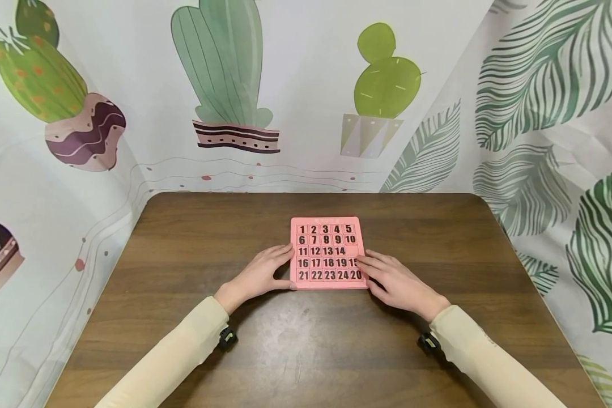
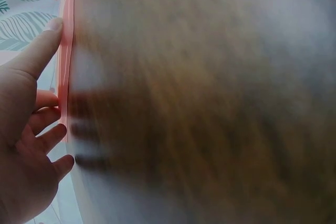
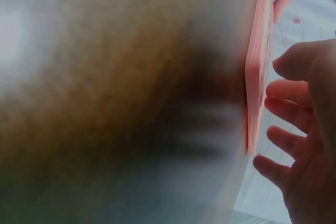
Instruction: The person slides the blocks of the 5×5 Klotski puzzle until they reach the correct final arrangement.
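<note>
A pink number slide puzzle (image 1: 328,221) lies flat on the brown wooden table (image 1: 285,351). Its tiles carry black numbers, with one blank space at the right end of the middle row. Just below that space is the tile marked 15 (image 1: 352,263), partly covered by a fingertip. My left hand (image 1: 260,273) holds the puzzle at its near left corner, thumb at the front and fingers along the left side. From the right, my right hand (image 1: 399,282) reaches over the edge with extended fingers, touching around the 15 tile. The right wrist view shows the puzzle's pink side (image 3: 254,85) beside spread fingers.
Wooden tabletop surrounds the puzzle on all sides. Behind the table's far edge hangs a white cloth (image 1: 306,85) printed with cacti and leaves. Dark devices sit at both wrists, a left one (image 1: 227,338) and a right one (image 1: 429,343).
</note>
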### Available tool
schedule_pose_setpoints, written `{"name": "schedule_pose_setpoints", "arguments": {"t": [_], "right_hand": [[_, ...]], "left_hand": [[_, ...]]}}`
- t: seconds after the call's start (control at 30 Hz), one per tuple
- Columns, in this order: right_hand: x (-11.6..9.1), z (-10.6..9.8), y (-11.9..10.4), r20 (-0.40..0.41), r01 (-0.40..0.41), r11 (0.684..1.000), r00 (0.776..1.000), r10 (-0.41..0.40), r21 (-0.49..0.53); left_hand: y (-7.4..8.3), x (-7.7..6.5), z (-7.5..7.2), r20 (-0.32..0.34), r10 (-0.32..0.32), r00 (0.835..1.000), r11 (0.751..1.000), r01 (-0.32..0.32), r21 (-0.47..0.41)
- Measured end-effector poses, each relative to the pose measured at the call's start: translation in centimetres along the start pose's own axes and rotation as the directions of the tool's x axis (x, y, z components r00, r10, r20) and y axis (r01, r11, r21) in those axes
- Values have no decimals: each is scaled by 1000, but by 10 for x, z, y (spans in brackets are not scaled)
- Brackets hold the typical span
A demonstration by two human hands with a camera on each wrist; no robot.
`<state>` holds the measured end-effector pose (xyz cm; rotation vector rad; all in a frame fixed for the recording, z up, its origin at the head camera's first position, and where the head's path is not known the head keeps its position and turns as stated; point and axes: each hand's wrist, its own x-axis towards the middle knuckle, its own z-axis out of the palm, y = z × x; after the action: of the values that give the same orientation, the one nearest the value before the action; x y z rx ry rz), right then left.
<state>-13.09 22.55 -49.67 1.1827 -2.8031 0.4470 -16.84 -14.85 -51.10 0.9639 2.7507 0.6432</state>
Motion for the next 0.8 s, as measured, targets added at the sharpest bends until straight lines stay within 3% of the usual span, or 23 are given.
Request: {"name": "schedule_pose_setpoints", "arguments": {"t": [0.8], "right_hand": [[5,5,4,-17,-2,1000,1000,2,-6]], "left_hand": [[2,-1,-2,3,7,1000,1000,-7,-5]]}}
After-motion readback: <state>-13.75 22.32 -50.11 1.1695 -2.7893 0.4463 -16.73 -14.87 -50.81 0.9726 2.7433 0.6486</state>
